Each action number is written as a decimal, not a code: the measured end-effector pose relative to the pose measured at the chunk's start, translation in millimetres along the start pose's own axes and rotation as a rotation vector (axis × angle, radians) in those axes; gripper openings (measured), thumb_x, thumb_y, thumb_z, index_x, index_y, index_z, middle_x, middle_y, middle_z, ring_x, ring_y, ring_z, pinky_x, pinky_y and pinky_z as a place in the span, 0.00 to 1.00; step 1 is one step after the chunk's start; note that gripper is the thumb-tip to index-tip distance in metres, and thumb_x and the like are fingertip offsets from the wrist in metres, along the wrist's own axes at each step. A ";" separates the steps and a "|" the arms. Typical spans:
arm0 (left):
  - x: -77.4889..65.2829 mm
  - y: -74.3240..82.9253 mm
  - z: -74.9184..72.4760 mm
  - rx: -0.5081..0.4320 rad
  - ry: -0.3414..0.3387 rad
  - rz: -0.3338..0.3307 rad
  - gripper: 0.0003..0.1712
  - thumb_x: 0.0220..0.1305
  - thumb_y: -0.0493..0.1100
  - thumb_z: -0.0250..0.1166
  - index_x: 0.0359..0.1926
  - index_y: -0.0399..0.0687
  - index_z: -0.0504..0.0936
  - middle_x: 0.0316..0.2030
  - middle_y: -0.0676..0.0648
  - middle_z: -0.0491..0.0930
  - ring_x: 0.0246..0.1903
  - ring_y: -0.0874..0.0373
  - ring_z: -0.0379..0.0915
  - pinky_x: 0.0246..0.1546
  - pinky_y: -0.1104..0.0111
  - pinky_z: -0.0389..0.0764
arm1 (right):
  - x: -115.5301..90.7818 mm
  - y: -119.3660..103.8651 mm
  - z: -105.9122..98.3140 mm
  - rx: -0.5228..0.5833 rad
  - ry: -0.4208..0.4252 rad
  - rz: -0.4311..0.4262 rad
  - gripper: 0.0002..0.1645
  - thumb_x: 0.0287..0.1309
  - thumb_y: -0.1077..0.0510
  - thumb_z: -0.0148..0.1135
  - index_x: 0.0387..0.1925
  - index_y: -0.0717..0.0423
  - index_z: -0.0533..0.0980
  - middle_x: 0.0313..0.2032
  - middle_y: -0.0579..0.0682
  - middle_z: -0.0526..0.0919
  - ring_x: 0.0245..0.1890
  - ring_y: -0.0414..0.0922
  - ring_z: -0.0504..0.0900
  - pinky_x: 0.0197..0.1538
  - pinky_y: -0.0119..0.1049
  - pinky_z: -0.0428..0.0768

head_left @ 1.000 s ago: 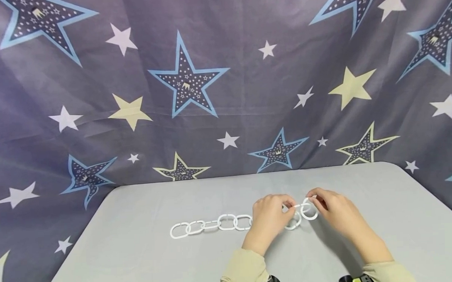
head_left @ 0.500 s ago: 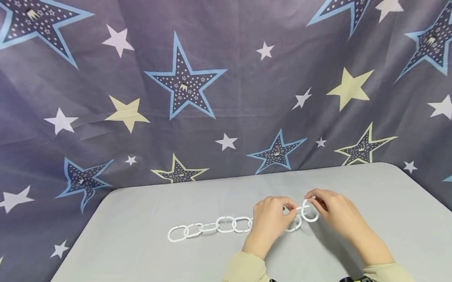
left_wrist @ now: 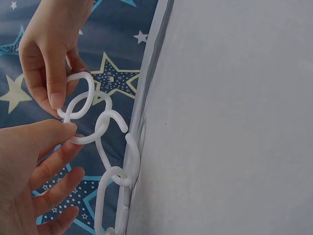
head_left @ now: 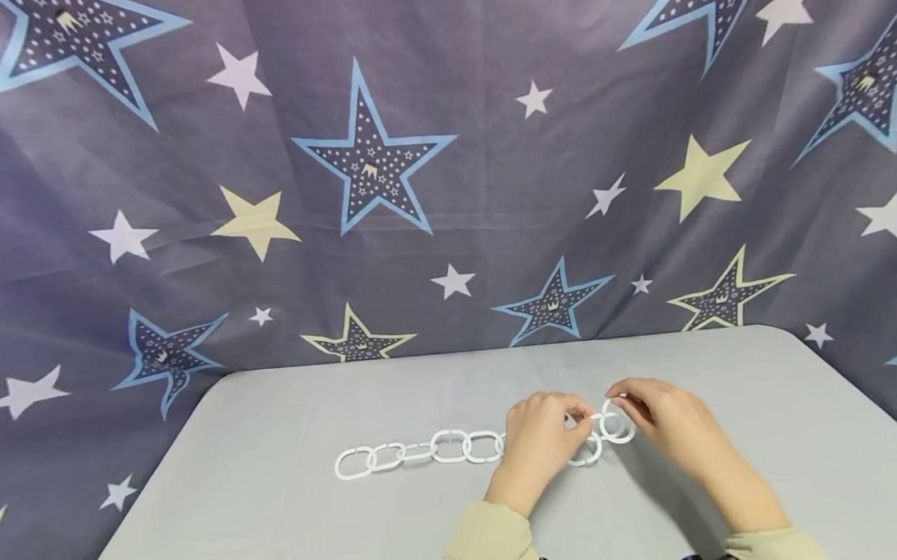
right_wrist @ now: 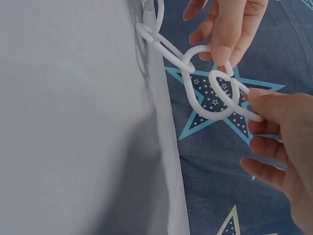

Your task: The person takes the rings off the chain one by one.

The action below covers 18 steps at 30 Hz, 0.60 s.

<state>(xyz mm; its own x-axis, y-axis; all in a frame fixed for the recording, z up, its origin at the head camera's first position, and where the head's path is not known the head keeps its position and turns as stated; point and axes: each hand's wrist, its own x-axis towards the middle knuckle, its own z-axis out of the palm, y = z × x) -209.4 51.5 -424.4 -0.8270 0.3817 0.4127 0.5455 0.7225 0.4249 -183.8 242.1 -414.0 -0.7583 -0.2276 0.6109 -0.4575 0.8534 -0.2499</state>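
A white plastic chain [head_left: 451, 459] of open-gapped oval links stretches across the grey table. My left hand [head_left: 537, 446] pinches a link [right_wrist: 190, 88] near the chain's right end between thumb and index finger, and it hides part of the chain in the head view. To the right, my right hand [head_left: 664, 417] pinches the end link [left_wrist: 90, 98] between thumb and fingertips. Both wrist views show this end link looped through the one in my left hand. The left hand's other fingers [left_wrist: 61, 188] are spread apart from the chain.
The grey table [head_left: 279, 517] has a rounded back edge. A dark curtain [head_left: 482, 180] with printed stars hangs behind it. My sleeves [head_left: 490, 538] and dark wrist devices are at the bottom of the head view.
Both hands stay nearly in place, keeping their pinches. Near the right hand, the end link and its neighbour have tilted and sit slightly lower. The rest of the chain lies the same.
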 end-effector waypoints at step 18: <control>-0.3 0.1 0.0 0.032 0.007 -0.010 0.04 0.59 0.52 0.72 0.35 0.71 0.89 0.29 0.70 0.82 0.26 0.72 0.71 0.29 0.75 0.67 | 0.3 -1.6 0.8 0.016 -0.018 0.010 0.07 0.56 0.61 0.71 0.36 0.46 0.84 0.22 0.32 0.72 0.23 0.31 0.67 0.26 0.33 0.69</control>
<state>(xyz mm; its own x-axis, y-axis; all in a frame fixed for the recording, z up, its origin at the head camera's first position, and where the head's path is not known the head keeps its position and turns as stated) -209.1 51.4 -424.4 -0.8317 0.3701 0.4139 0.5320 0.7447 0.4029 -183.7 240.3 -414.1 -0.7710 -0.2271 0.5949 -0.4571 0.8479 -0.2686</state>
